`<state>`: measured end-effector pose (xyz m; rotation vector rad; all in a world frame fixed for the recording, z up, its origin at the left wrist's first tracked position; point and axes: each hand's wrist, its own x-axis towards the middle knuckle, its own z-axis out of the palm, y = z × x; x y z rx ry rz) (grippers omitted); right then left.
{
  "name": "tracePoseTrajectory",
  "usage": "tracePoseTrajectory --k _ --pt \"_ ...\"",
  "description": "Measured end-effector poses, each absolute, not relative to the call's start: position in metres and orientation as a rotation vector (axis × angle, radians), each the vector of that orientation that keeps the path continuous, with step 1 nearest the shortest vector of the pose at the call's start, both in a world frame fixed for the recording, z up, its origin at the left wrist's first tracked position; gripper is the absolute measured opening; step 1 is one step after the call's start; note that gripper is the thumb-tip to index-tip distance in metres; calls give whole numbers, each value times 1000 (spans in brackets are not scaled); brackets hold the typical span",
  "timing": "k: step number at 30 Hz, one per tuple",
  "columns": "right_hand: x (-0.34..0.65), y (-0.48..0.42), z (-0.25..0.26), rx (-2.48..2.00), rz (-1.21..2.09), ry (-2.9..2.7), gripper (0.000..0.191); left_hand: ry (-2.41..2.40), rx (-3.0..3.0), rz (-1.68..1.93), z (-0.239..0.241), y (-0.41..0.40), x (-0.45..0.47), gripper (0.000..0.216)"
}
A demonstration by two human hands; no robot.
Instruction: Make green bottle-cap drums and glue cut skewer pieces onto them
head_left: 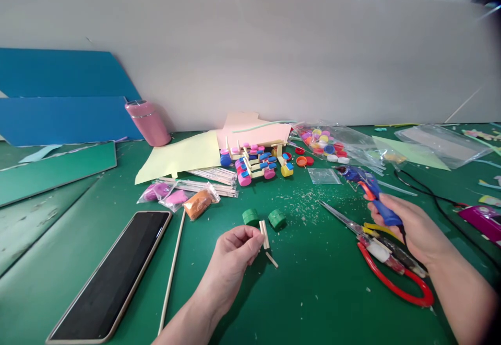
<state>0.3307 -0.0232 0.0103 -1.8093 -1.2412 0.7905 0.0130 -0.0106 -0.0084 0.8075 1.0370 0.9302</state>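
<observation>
My left hand [239,248] is closed in a pinch at short wooden sticks [266,235], and one stick shows above its fingertips. Another small stick piece [271,260] lies just below. Two green bottle caps [277,219] stand on the table beyond these fingers. My right hand [405,225] is wrapped round a blue hot glue gun [381,204], whose nozzle points away to the left. Under the glue gun lie red-handled scissors [371,248] and a yellow-handled tool [403,253], partly hidden by my right hand.
Small toy models [258,165] with cap wheels stand at the back, near a bag of coloured caps [324,141]. Clay packets [199,204], a phone [113,277] and a long stick [172,272] lie left. A pink tumbler [151,124] leans behind; a black cable [438,199] runs right.
</observation>
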Motion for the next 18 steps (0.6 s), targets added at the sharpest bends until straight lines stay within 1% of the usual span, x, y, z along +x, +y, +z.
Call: tracePoseTrajectory --k 4,7,10,13,18 --pt "310 -21 21 -1507 1154 -996 22 1042 792 924 -7 -10 13 18" --pt "294 -17 20 -1384 1285 -1095 19 1035 771 927 -6 -10 12 18" --pt "279 -14 17 -1290 1342 -1294 20 1016 746 929 -4 -10 12 18" --pt "267 -12 15 -1214 1328 -1462 19 1000 712 941 -4 -10 11 19" --pt "257 -16 12 -1144 1372 -1538 14 980 646 927 -4 -9 11 18"
